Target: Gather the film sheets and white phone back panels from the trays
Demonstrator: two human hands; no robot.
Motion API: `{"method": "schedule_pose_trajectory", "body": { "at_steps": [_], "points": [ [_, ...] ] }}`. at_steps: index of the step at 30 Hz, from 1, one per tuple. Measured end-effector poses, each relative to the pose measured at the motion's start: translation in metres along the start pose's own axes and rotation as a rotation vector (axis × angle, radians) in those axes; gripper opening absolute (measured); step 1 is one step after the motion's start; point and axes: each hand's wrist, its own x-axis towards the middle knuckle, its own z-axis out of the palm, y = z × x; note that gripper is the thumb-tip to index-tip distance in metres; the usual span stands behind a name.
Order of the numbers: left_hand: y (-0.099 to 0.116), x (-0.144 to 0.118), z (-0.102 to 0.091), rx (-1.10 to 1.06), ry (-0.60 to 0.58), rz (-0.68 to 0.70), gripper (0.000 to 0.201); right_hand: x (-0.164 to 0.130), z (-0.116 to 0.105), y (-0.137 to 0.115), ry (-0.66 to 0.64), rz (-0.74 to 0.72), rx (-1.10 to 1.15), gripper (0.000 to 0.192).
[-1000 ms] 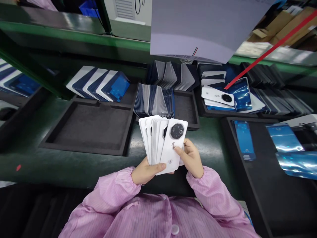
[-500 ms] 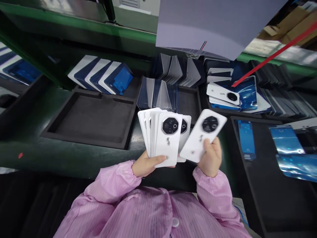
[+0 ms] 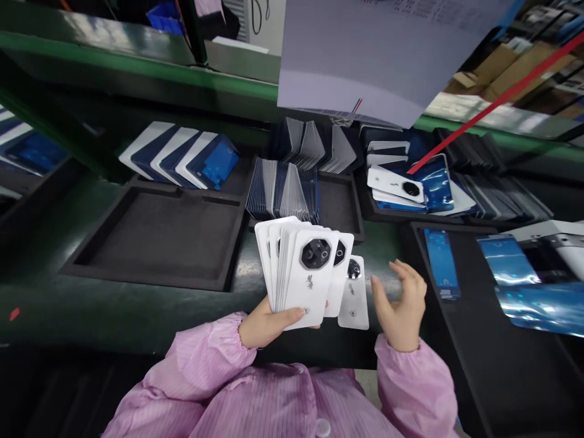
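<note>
My left hand [image 3: 267,323] grips a fanned stack of white phone back covers [image 3: 301,272], each with a dark octagonal camera ring, held upright above the green bench. One more white cover [image 3: 353,294] lies flat on the bench just right of the stack. Beside that cover hovers my right hand [image 3: 401,307], fingers spread and holding nothing. Both arms wear pink sleeves.
A shallow black foam tray [image 3: 159,237] lies to the left. Rows of upright covers [image 3: 283,191] fill trays behind. White and blue-filmed covers [image 3: 410,188] are piled at right, blue film sheets [image 3: 520,274] on a black mat. A grey sheet [image 3: 365,55] hangs overhead.
My right hand drew one white cover off the stack to the right, laid it on the bench and let go. It is now open.
</note>
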Motion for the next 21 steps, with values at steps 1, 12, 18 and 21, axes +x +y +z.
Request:
{"method": "schedule_pose_trajectory", "body": {
  "at_steps": [1,12,18,21],
  "points": [
    [-0.001,-0.001,0.000,0.021,-0.010,-0.006,0.033,0.015,-0.008,-0.013,-0.021,-0.052,0.082,0.032],
    [-0.013,-0.003,0.002,0.080,-0.071,-0.071,0.032,0.161,0.004,-0.147,-0.993,-0.753,0.255,0.010],
    [-0.012,-0.003,0.003,0.058,-0.060,-0.117,0.032,0.173,0.026,-0.166,-1.272,-0.872,-0.101,0.010],
    [-0.012,-0.004,0.005,0.043,-0.080,-0.148,0.033,0.178,0.030,-0.176,-1.436,-0.816,-0.294,0.008]
  ]
}}
